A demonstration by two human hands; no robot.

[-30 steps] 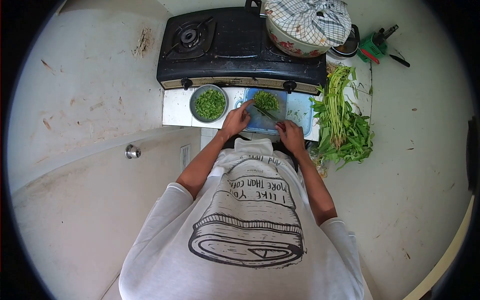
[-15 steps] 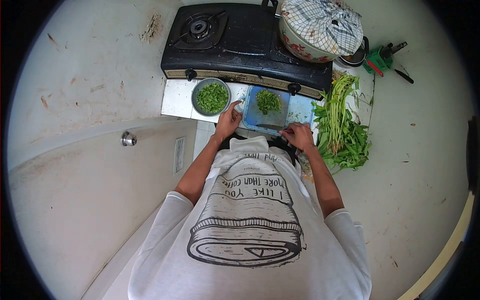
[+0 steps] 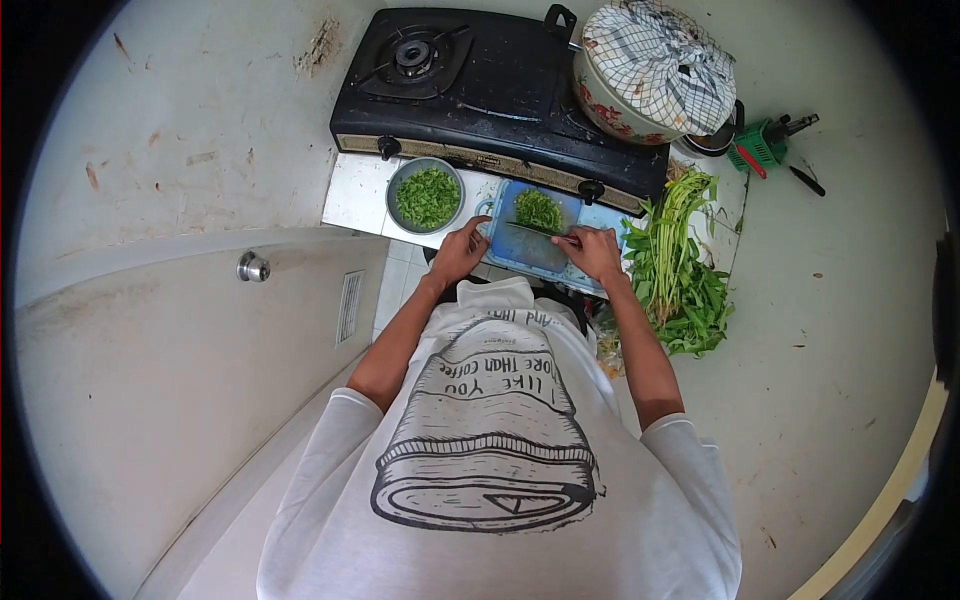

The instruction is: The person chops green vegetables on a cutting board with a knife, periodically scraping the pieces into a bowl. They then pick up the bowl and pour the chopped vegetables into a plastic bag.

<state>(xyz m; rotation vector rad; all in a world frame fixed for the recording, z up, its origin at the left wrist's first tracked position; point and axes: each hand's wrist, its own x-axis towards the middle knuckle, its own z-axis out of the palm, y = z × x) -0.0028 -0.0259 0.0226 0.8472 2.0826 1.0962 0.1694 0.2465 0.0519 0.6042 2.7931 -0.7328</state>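
Note:
A blue cutting board (image 3: 535, 258) lies on the counter in front of the stove, with a small heap of chopped greens (image 3: 539, 207) on its far part. My right hand (image 3: 597, 252) is closed around the handle of a knife (image 3: 533, 230). Its blade points left and lies along the near side of the heap. At the board's left edge is my left hand (image 3: 461, 250), its fingertips and thumb bent against the rim. A grey bowl (image 3: 393, 207) of finely chopped greens (image 3: 428, 196) stands just beyond that hand.
A bundle of leafy green stalks (image 3: 675, 255) lies right of the board. Behind is a black two-burner stove (image 3: 490, 80), bearing a cloth-covered floral pot (image 3: 610, 112). A green basket (image 3: 762, 146) and a black-handled utensil (image 3: 807, 181) lie far right. A door knob (image 3: 253, 267) juts out at left.
My right hand has moved the knife away from my body, from the board's near edge up to the heap. My left hand has slid slightly nearer along the board's edge.

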